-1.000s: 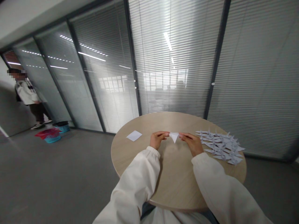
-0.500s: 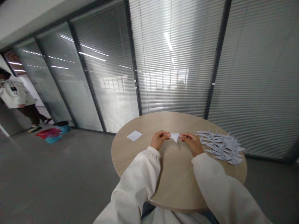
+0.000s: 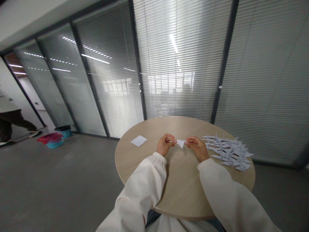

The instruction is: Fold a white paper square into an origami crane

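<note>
In the head view, a small white folded paper piece with a triangular point (image 3: pixel 181 143) is held up between the bare left hand (image 3: pixel 166 145) and the bare right hand (image 3: pixel 196 149), over the round, wood-grained tabletop (image 3: pixel 183 190). The left hand pinches one end between thumb and bent fingers, and the right hand pinches the other in the same way, with only the paper's thickness between the fingertips. The piece should be very light, stiff along its creases yet soft across its flaps, and easily torn or crumpled, so a gentle pinch at the outer corners looks best; dry paper is unlikely to slip. By count, there is one folded piece in the hands, one flat white paper square (image 3: pixel 138 140) at the left, perhaps a thin stack, and a close cluster of white, bird-like folded paper figures (image 3: pixel 230 153) at the right, surely over ten but overlapping too much for an exact number. Two blue bins (image 3: pixel 55 144) stand on the grey floor (image 3: pixel 79 180).
</note>
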`<state>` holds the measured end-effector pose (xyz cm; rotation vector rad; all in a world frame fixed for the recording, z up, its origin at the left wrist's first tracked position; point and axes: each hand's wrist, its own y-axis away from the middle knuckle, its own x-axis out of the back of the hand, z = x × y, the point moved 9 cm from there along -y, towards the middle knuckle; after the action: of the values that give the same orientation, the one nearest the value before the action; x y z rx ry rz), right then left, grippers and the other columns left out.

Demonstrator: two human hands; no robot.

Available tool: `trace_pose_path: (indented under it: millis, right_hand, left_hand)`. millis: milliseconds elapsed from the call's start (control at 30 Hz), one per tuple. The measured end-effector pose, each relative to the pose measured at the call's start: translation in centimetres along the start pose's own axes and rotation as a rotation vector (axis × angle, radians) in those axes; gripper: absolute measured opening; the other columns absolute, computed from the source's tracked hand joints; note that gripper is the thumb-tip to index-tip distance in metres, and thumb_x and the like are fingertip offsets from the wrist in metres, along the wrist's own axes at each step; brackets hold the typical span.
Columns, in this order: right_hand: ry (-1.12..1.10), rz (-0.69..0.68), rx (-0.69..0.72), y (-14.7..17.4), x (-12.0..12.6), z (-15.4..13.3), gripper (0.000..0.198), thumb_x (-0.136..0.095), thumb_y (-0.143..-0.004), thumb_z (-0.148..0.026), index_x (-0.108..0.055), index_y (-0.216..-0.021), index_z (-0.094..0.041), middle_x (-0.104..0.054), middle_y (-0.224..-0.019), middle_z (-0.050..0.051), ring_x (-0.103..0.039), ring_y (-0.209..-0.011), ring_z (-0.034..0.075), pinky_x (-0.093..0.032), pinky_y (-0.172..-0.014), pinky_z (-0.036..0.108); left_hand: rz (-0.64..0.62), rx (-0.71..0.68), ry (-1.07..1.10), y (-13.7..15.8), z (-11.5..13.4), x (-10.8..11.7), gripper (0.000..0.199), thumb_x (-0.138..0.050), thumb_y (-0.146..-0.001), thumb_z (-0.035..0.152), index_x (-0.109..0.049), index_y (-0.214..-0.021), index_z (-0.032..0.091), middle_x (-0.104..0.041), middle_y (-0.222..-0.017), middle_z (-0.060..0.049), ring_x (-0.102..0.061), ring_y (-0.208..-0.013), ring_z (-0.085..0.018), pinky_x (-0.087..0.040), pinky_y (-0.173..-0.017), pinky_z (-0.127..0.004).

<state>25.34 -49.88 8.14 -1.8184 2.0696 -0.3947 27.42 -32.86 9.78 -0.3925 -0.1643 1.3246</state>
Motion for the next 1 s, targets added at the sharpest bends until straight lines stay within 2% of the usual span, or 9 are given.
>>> trace_pose_path:
  millis: [167, 333, 467, 667, 1000]
  right_hand:
    - [0.034, 0.025, 0.002, 0.1, 0.2, -0.1, 0.034, -0.069, -0.056, -0.043, -0.063, -0.078, -0.017, -0.064, -0.072, 0.003, -0.058, -0.069, 0.017, -0.045, -0.067, 0.030]
    - [0.025, 0.058, -0.010, 0.0, 0.8, 0.1, 0.035, -0.069, -0.056, -0.042, -0.064, -0.079, -0.017, -0.064, -0.072, 0.003, -0.057, -0.066, 0.016, -0.045, -0.065, 0.029]
    - [0.024, 0.061, -0.012, 0.0, 0.9, -0.2, 0.034, -0.068, -0.058, -0.042, -0.064, -0.080, -0.017, -0.065, -0.074, 0.003, -0.057, -0.067, 0.015, -0.045, -0.066, 0.029]
    - [-0.025, 0.066, -0.020, 0.1, 0.7, -0.3, 0.034, -0.068, -0.057, -0.043, -0.064, -0.080, -0.017, -0.066, -0.077, 0.004, -0.057, -0.069, 0.016, -0.046, -0.064, 0.028]
    - [-0.082, 0.052, -0.012, 0.0, 0.7, 0.0, 0.027, -0.069, -0.059, -0.036, -0.064, -0.079, -0.017, -0.065, -0.077, 0.003, -0.058, -0.071, 0.015, -0.046, -0.066, 0.028]
  left_hand:
    - [0.020, -0.004, -0.014, 0.1, 0.2, 0.2, 0.041, -0.073, -0.053, 0.026, -0.052, -0.085, 0.012, -0.064, -0.070, -0.004, -0.058, -0.058, -0.010, -0.048, -0.057, -0.024]
    - [0.006, -0.046, -0.038, 0.2, 0.8, 0.2, 0.049, -0.073, -0.052, 0.023, -0.055, -0.098, 0.014, -0.065, -0.084, -0.007, -0.061, -0.071, -0.013, -0.049, -0.069, -0.027]
    - [0.021, -0.072, -0.097, 0.2, 1.1, 0.5, 0.035, -0.069, -0.058, 0.028, -0.063, -0.088, 0.011, -0.066, -0.079, -0.008, -0.060, -0.066, -0.013, -0.050, -0.067, -0.028]
    - [0.082, -0.011, -0.025, 0.3, 1.0, 0.8, 0.030, -0.071, -0.055, 0.032, -0.067, -0.075, 0.010, -0.066, -0.070, -0.007, -0.060, -0.063, -0.014, -0.052, -0.062, -0.028]
    - [0.101, 0.068, 0.063, 0.3, 0.2, 1.2, 0.032, -0.073, -0.052, 0.030, -0.066, -0.074, 0.009, -0.067, -0.072, -0.008, -0.062, -0.070, -0.018, -0.052, -0.066, -0.031]
